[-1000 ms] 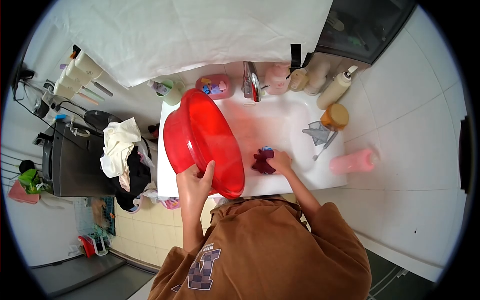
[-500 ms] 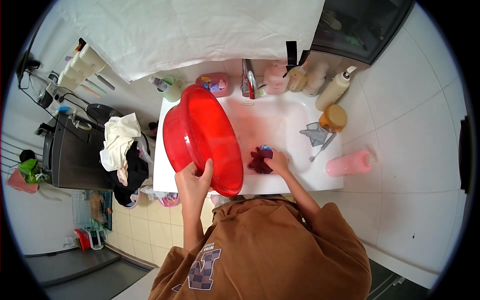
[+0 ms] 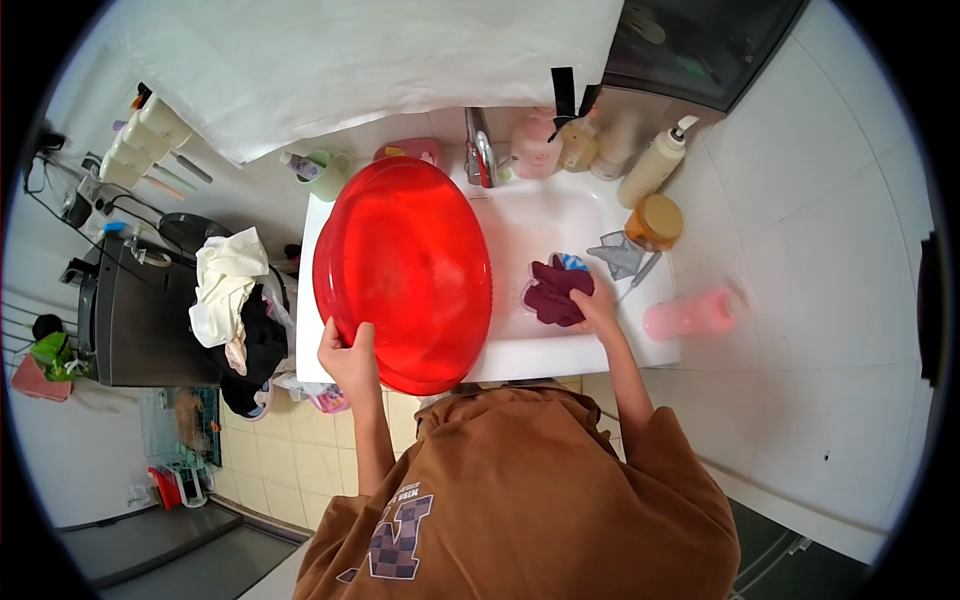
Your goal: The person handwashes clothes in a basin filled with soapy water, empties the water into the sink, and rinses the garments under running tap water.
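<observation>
A red plastic basin [image 3: 410, 260] covers the left part of the white sink [image 3: 510, 362], its inside facing up. My left hand [image 3: 350, 362] grips the basin's near-left rim, thumb and fingers closed on it. Over the right side of the sink bowl, a bunched maroon cloth [image 3: 556, 296] with a blue-and-white patterned patch hangs from my right hand [image 3: 598, 308], whose fingers are pinched on its right edge. The metal faucet [image 3: 480, 150] stands behind the bowl, just right of the basin's far rim.
Pump bottles [image 3: 655, 165], an amber jar [image 3: 656, 222] and a grey cloth [image 3: 618, 255] line the sink's right and back edges. A pink bottle [image 3: 690, 314] is at the right. A green cup [image 3: 322, 176] stands back left. Clothes [image 3: 228, 285] are piled left of the sink.
The basin has tipped from a steep tilt to nearly level and shifted slightly left. My right hand has lifted the maroon cloth and moved it to the right.
</observation>
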Tool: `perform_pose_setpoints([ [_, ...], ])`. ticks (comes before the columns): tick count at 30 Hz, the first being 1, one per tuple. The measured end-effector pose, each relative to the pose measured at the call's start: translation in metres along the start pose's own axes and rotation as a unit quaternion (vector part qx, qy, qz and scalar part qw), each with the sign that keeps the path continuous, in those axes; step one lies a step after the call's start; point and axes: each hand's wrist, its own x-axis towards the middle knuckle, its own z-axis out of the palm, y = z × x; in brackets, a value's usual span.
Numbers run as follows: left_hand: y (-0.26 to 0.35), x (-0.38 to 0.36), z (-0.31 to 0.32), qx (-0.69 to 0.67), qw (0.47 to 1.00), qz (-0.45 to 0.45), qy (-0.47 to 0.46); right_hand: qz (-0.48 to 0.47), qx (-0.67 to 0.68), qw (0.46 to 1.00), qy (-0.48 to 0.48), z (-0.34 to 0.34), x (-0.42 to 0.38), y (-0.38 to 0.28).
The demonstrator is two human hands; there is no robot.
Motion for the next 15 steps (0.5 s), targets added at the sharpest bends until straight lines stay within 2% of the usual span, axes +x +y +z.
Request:
perform_pose_setpoints([
  [2,-0.002,0.002,0.0,-0.008,1.0,-0.004,0.003,0.061,-0.02,0.998,0.014,-0.015,-0.011,-0.019],
  [3,-0.003,0.002,-0.001,-0.014,1.0,-0.007,0.01,0.062,-0.02,0.998,0.016,-0.022,-0.011,-0.015],
  [5,-0.001,0.002,0.0,-0.013,1.0,-0.008,0.006,0.01,-0.083,0.996,-0.015,-0.041,-0.011,0.003],
  [9,0.002,0.003,0.007,-0.047,0.998,-0.025,0.034,0.0,-0.159,0.987,0.0,-0.049,-0.016,0.034],
  [10,0.001,0.005,0.006,-0.06,0.996,-0.038,0.049,-0.03,-0.23,0.973,0.009,-0.048,-0.015,0.041],
  [13,-0.018,0.016,-0.015,-0.041,0.994,-0.088,0.041,-0.032,-0.274,0.96,-0.036,-0.035,-0.014,0.022],
  [15,-0.01,0.016,-0.015,-0.069,0.991,-0.097,0.06,-0.026,-0.279,0.958,-0.051,-0.026,-0.007,0.021],
])
